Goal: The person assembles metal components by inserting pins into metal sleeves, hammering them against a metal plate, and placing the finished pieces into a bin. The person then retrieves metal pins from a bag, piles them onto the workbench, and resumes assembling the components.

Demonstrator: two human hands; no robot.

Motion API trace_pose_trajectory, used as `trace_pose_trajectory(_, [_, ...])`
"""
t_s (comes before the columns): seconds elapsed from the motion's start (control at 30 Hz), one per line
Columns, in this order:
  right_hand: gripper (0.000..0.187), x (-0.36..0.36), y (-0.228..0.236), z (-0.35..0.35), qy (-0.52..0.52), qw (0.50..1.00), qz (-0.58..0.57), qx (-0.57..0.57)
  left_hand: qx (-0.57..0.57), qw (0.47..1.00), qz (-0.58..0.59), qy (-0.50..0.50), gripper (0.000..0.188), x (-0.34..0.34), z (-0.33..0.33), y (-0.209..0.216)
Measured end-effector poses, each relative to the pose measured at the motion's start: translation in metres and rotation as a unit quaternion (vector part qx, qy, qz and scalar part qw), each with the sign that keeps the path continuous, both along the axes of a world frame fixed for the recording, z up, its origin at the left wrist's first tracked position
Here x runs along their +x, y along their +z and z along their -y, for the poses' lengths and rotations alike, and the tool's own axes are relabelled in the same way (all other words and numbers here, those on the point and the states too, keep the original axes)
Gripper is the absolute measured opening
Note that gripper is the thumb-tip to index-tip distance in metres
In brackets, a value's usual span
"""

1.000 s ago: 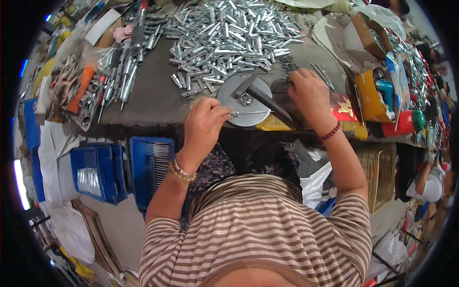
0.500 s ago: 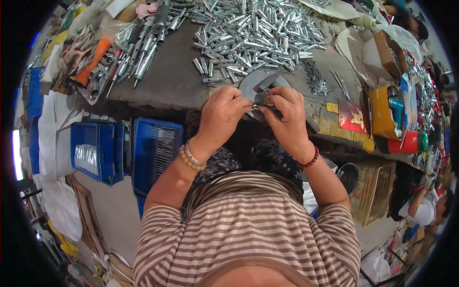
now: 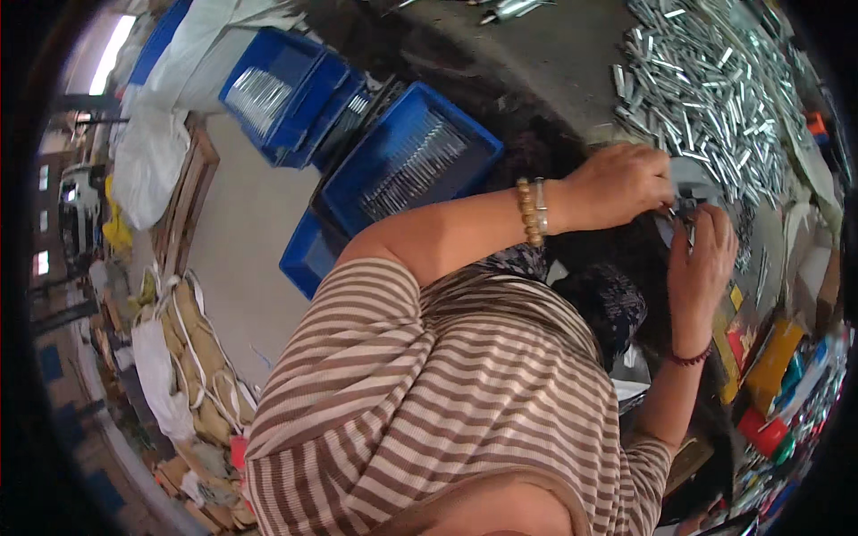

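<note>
My left hand [image 3: 621, 186], with a beaded bracelet and a bangle at its wrist, is closed in a pinch over the bench edge. A small metal part [image 3: 670, 213] shows at its fingertips. My right hand [image 3: 704, 259], wearing a dark red bead bracelet, faces it with thumb and fingers bent together. What these fingers hold is hidden. Just beyond both hands lies a round grey metal plate [image 3: 690, 170] with a dark block on it. A large heap of shiny metal tubes [image 3: 706, 98] covers the bench behind.
Blue bins [image 3: 411, 161] with rows of thin metal rods stand to my left, with another blue bin [image 3: 268, 89] of metal pieces beside them. A yellow box [image 3: 774, 355] and a red container [image 3: 762, 432] sit at the right. Stuffed sacks [image 3: 207, 353] lie on the floor at far left.
My view has turned to the left, so the bench and both hands now appear farther right and the blue bins nearer the middle. The hands stay close together, fingers still pinched.
</note>
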State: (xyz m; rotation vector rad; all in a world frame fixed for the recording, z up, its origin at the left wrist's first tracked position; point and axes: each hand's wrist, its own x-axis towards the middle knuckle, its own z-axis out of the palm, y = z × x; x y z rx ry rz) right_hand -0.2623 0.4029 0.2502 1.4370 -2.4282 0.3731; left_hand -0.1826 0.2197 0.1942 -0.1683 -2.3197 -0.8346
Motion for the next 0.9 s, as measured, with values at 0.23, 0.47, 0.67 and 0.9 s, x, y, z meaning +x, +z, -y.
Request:
trace_pose_trajectory(0.23, [0.022, -0.005, 0.009, 0.009, 0.035, 0.997, 0.022, 0.067, 0.006, 1.000, -0.007, 0.019, 0.006, 0.005, -0.001, 0.000])
trace_pose_trajectory(0.47, [0.014, -0.011, -0.023, 0.000, 0.031, 0.996, -0.055, -0.056, -0.039, 0.999, 0.023, 0.006, 0.008, -0.010, 0.000, 0.002])
trace_pose_trajectory(0.67, [0.017, -0.002, -0.006, 0.001, 0.029, 0.994, 0.071, -0.072, -0.016, 0.999, 0.040, 0.004, 0.013, 0.004, 0.002, 0.015])
trace_pose_trajectory(0.9, [0.026, -0.012, 0.017, -0.031, -0.066, 0.988, 0.094, -0.104, -0.022, 0.998, 0.059, -0.015, 0.012, 0.000, -0.002, 0.018])
